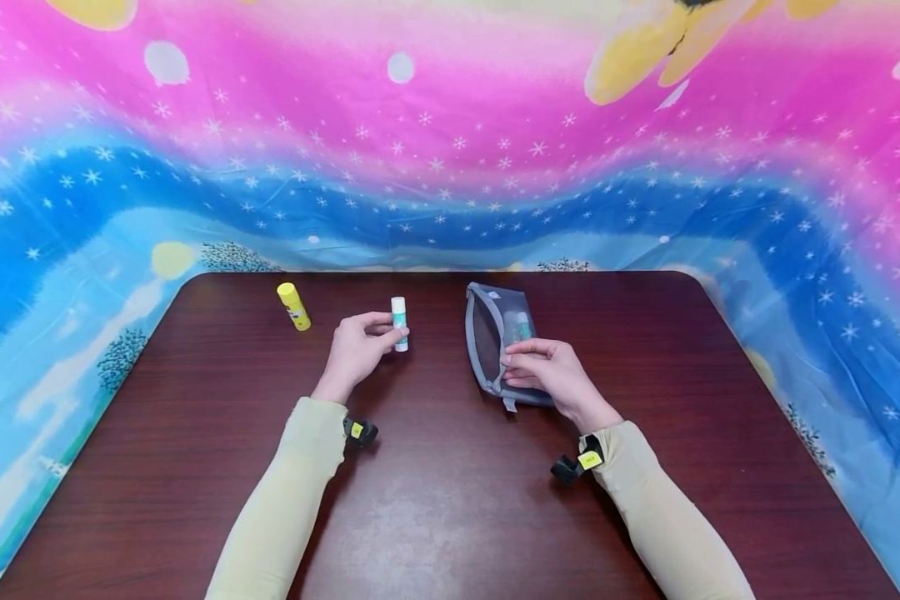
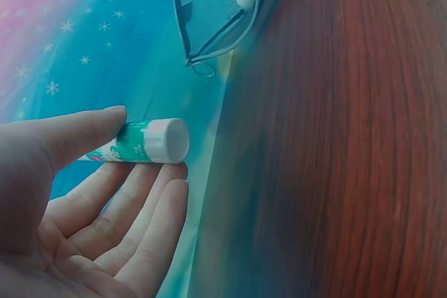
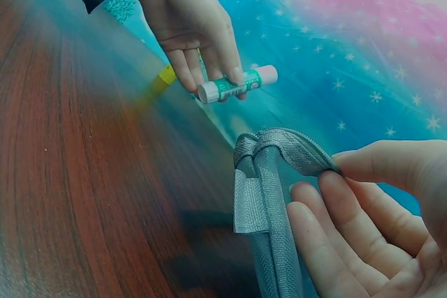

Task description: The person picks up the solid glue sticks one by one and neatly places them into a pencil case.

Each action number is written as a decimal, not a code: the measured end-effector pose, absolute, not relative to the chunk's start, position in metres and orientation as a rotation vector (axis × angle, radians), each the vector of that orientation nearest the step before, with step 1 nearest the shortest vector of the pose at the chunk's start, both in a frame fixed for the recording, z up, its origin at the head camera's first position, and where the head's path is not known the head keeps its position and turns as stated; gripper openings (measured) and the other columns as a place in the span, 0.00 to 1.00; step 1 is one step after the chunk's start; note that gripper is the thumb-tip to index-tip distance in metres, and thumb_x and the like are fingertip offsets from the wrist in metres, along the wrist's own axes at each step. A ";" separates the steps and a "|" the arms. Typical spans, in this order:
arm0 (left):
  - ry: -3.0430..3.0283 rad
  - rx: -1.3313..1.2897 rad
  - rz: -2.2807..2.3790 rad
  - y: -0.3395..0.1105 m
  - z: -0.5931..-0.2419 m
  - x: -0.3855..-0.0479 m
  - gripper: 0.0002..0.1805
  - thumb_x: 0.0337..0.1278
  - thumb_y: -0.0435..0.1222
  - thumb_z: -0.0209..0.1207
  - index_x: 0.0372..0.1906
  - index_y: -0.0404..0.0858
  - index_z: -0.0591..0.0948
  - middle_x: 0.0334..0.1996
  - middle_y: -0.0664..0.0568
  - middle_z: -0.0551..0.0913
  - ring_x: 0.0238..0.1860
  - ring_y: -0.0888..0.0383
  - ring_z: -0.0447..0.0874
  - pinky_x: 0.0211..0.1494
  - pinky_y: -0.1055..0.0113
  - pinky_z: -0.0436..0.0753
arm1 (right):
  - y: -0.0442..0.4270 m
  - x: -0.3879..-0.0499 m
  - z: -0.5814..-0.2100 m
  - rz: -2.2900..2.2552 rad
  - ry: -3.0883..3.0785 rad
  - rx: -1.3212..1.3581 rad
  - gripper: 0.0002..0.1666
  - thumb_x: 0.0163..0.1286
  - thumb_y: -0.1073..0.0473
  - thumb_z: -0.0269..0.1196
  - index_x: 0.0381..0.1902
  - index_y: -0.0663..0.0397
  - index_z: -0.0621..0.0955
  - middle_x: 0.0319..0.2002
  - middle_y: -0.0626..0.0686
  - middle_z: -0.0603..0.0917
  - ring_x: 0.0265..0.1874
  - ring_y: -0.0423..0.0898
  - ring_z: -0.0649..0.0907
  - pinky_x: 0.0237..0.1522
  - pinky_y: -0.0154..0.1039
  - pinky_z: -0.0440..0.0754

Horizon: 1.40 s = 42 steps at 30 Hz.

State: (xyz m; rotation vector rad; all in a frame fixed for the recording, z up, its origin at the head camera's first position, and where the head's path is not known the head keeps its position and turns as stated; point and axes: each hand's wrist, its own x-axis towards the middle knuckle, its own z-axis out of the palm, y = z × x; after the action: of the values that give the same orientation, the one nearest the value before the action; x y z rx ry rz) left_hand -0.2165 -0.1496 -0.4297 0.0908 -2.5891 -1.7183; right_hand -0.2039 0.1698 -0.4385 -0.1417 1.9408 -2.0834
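Observation:
My left hand [image 1: 358, 348] pinches a white and green glue stick [image 1: 399, 323] upright between thumb and fingers. In the left wrist view the glue stick [image 2: 143, 142] shows its white end past the thumb. To the right, my right hand [image 1: 555, 375] pinches the zippered edge of a grey mesh pouch [image 1: 478, 333], whose mouth gapes toward the left hand. Through the pouch's mesh another white and green stick [image 1: 523, 326] shows. In the right wrist view, thumb and forefinger grip the zipper edge [image 3: 307, 153] of the pouch.
A yellow glue stick [image 1: 294, 307] stands at the back left of the dark wooden table [image 1: 420, 500]. A colourful cloth [image 1: 450, 150] hangs behind the table and along its sides. Both wrists wear black straps [image 1: 576, 463].

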 end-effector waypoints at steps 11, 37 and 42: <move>-2.573 0.059 -1.774 -0.139 -0.433 -0.220 0.20 0.61 0.38 0.71 0.56 0.34 0.85 0.45 0.44 0.88 0.39 0.52 0.90 0.45 0.61 0.87 | 0.169 -0.203 -0.439 -2.090 1.939 -0.146 0.14 0.71 0.69 0.65 0.50 0.75 0.82 0.38 0.58 0.88 0.32 0.49 0.89 0.41 0.46 0.88; -2.572 0.045 -1.883 -0.102 -0.443 -0.228 0.18 0.58 0.39 0.73 0.52 0.35 0.87 0.41 0.46 0.89 0.35 0.55 0.90 0.42 0.61 0.87 | 0.167 -0.204 -0.440 -2.080 1.940 -0.166 0.17 0.71 0.69 0.66 0.52 0.78 0.80 0.38 0.57 0.88 0.32 0.48 0.89 0.41 0.45 0.88; -2.581 0.052 -1.902 -0.094 -0.446 -0.229 0.18 0.58 0.39 0.73 0.51 0.35 0.87 0.39 0.47 0.89 0.34 0.55 0.89 0.41 0.61 0.88 | 0.167 -0.204 -0.441 -2.079 1.941 -0.163 0.16 0.71 0.69 0.65 0.52 0.78 0.80 0.38 0.58 0.88 0.32 0.49 0.89 0.42 0.45 0.88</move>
State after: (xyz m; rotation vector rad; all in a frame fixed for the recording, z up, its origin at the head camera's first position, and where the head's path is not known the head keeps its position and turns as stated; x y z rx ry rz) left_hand -0.2289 -0.0939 -0.4458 0.0523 -2.5810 -1.9023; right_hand -0.2041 0.1672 -0.4410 -0.1626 1.9406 -2.0793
